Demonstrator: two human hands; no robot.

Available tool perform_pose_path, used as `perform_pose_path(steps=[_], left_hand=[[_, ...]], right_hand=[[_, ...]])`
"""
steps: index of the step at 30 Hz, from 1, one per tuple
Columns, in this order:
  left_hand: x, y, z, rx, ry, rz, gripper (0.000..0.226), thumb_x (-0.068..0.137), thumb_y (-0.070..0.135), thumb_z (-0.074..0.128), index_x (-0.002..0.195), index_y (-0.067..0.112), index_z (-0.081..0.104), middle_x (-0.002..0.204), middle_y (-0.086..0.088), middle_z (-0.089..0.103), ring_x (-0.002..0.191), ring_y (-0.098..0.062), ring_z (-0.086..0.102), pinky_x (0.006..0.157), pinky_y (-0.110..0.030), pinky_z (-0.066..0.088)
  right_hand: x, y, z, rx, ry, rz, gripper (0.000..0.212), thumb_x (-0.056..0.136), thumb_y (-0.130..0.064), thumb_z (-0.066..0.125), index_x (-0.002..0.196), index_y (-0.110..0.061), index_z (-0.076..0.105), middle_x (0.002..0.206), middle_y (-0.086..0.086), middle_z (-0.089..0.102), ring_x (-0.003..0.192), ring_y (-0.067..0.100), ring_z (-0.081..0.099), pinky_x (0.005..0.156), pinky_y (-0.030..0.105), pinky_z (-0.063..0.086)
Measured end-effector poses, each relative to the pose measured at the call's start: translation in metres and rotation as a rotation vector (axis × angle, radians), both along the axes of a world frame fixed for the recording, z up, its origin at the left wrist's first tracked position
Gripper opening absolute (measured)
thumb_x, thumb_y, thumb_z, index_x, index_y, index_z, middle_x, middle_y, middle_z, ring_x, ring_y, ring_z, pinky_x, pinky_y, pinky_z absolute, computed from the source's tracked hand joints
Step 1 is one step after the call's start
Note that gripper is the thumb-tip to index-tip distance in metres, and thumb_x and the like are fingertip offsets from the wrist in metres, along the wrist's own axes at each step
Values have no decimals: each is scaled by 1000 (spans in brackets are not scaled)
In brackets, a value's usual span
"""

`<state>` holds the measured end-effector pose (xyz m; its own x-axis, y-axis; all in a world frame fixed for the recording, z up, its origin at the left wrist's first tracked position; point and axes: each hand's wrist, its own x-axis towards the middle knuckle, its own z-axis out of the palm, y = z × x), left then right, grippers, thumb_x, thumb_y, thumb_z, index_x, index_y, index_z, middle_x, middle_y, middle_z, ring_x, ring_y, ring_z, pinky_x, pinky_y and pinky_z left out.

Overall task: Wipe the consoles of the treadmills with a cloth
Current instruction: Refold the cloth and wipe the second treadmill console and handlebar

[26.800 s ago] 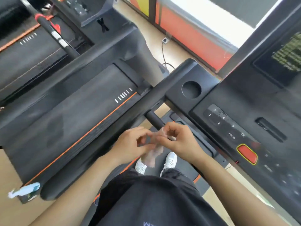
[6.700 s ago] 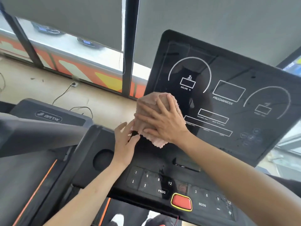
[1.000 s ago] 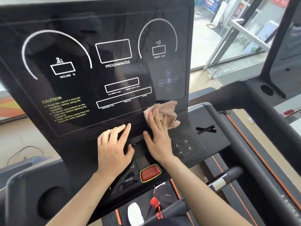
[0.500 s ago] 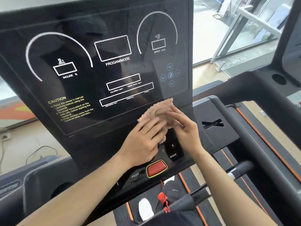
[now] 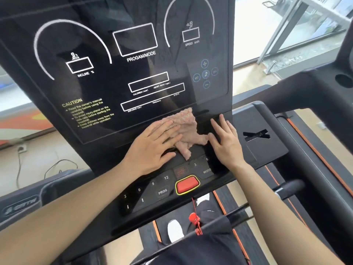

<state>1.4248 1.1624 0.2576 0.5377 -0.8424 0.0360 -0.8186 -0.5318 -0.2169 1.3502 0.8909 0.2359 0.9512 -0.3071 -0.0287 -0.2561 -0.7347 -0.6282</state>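
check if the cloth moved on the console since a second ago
Yes. The cloth has slid a little left along the console: it lay mostly past the right end of the long white bar, now it sits under that end.

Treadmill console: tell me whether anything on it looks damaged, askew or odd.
No damage or spill shows. One oddity: the label on the console reads PROGAM/MODE, missing an R. The cloth lies bunched, partly under the left hand, which fits wiping.
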Motion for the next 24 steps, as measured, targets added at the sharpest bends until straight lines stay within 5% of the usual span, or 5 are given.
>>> perform_pose_path(steps=[15,24], left_hand=[[-80,132,-25,-116,95,470,59,104,51,36,157,26,39,169,-4,26,160,-34,11,126,-58,20],[-158,123,-52,-423,326,925,79,97,67,27,161,21,28,171,-1,15,161,-20,2,131,-42,8]], right_hand=[[-6,9,4,-64,81,26,62,103,-35,54,160,-35,29,172,-9,10,158,22,7,118,48,32],[-10,2,7,-97,105,72,65,102,-36,57,160,-35,28,172,-9,10,158,22,7,118,52,32]])
